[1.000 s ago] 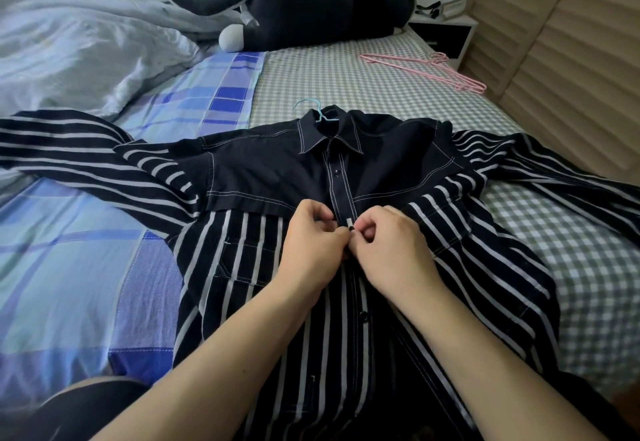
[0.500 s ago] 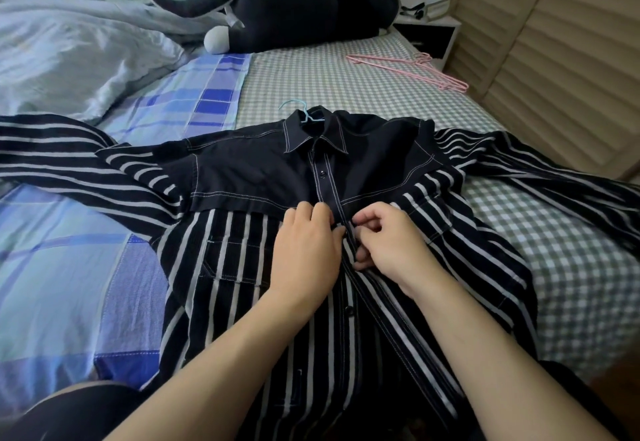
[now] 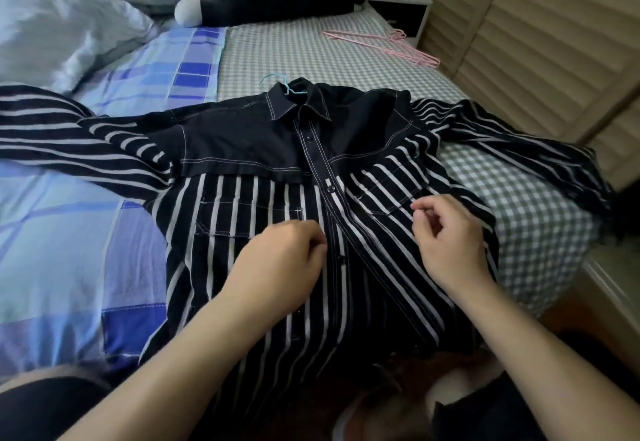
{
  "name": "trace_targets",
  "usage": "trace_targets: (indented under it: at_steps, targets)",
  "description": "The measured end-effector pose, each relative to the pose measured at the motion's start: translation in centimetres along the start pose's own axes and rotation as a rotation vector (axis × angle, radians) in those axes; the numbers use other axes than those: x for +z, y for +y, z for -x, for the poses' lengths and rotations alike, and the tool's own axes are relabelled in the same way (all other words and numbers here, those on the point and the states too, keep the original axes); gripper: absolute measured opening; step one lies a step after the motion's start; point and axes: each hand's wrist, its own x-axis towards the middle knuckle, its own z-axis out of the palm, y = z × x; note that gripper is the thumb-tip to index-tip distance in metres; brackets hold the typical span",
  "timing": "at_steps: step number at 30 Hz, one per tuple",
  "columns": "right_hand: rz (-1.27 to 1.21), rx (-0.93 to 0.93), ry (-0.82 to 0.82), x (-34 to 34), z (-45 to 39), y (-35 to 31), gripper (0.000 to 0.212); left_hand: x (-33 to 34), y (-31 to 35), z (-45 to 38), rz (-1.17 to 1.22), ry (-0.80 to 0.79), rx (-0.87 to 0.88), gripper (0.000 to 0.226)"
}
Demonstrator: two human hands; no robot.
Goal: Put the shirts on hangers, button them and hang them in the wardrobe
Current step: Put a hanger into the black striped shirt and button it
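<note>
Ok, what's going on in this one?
A person is buttoning a striped shirt spread flat on the bed, already on a blue hanger. The upper buttons look done; the placket gapes open lower down. The left hand rests curled on the shirt beside the placket, the right hand hovers loosely curled over the other side, holding nothing. Pink hangers lie further up the bed, near the slatted doors.
</note>
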Motion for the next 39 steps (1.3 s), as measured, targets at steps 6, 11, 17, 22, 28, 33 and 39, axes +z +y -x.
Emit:
trace_targets:
  at_steps: [6,11,17,22,28,33,39]
  targets:
    - [0.068,-0.252,0.014,0.2,4.1,-0.7,0.013,3.1,-1.1,2.6,0.001,0.15,0.072,0.017]
    - [0.059,-0.303,0.018,0.0,6.5,-1.0,0.014,4.8,-1.2,3.7,-0.043,0.201,0.105,0.014]
    - [0.001,-0.223,0.108,0.2,8.0,-1.9,0.012,4.7,-0.6,5.1,0.019,0.215,0.047,0.018]
    - [-0.083,-0.204,0.212,0.9,9.6,-3.9,0.014,5.4,0.2,6.5,0.056,0.239,-0.016,0.017]
    - [-0.028,-0.123,-0.01,2.6,9.2,-5.1,0.017,6.2,0.6,4.7,0.012,0.261,-0.009,0.021]
    - [0.173,-0.064,-0.079,4.3,6.8,-4.5,0.025,7.0,1.0,3.3,-0.004,0.296,-0.019,0.03]
    - [0.109,0.077,-0.072,3.4,6.4,-4.8,0.017,7.1,0.9,2.9,0.028,0.309,-0.062,0.027]
